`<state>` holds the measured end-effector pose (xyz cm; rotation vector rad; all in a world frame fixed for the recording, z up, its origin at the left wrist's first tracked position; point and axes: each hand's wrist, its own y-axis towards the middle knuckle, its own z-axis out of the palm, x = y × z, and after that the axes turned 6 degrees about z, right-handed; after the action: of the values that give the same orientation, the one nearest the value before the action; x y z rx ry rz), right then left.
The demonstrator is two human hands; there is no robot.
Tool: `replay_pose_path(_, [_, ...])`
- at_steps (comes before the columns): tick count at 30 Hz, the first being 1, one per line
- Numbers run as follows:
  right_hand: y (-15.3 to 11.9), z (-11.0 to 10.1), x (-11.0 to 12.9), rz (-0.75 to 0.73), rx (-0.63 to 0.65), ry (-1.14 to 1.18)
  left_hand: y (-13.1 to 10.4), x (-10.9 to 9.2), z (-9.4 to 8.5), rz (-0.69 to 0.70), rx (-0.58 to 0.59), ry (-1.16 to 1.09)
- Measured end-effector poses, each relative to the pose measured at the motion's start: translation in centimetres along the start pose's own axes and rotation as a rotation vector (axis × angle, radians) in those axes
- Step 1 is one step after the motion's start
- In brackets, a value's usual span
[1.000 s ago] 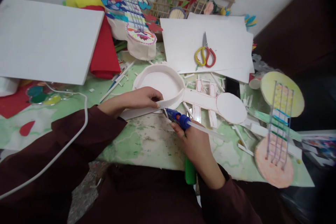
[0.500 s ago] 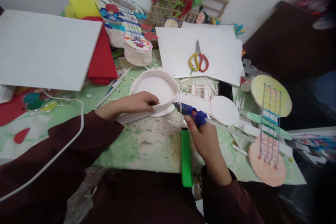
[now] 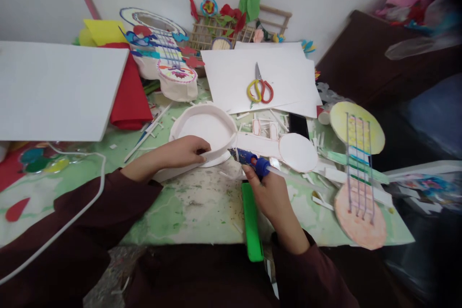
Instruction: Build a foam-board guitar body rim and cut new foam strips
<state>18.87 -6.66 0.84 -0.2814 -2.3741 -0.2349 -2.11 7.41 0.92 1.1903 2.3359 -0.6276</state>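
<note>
"One white strip (image 3: 217,153) stood where?"
"Left of the frame's center, along the round base (image 3: 204,130), pinched by the left hand (image 3: 186,151)."
"And the right hand (image 3: 273,196)?"
"Curled around a blue glue gun (image 3: 247,156) just right of center, which pointed toward the strip."

A shallow, open-topped white form (image 3: 221,148) lies mid-frame — a blue glue gun (image 3: 247,156) points left just beside it.
</note>
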Motion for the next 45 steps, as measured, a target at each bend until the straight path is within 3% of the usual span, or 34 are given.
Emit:
replay_pose_path(10, [-0.1,-0.6,-0.7,0.016,-0.084,0.060,-0.2,-0.8,0.1,-0.011,-0.001,0.103])
replay_pose_path(19, [-2.1,-3.9,-2.5,0.081,-0.222,0.062,-0.2,-1.5,-0.3,-0.040,0.022,0.116])
replay_pose_path(24, [-2.9,-5.2,-3.7,0.087,-0.328,-0.040,-0.2,-2.3,0.0,-0.051,-0.002,0.191])
replay_pose_path(28, [-2.3,-5.9,-5.0,0.070,-0.373,-0.250,-0.3,-2.5,0.4,-0.050,-0.023,0.239])
replay_pose_path(34, [-2.1,-5.6,-6.9,-0.019,-0.311,-0.505,-0.4,-2.7,0.3,-0.022,-0.049,0.239])
replay_pose_path(39, [-3.7,-4.7,-8.2,-0.208,-0.232,-0.544,-0.5,-2.7,0.1,-0.027,-0.051,0.222])
replay_pose_path(45, [-6.3,-4.1,-8.0,-0.306,-0.179,-0.562,-0.5,-2.6,0.2,-0.022,-0.044,0.243])
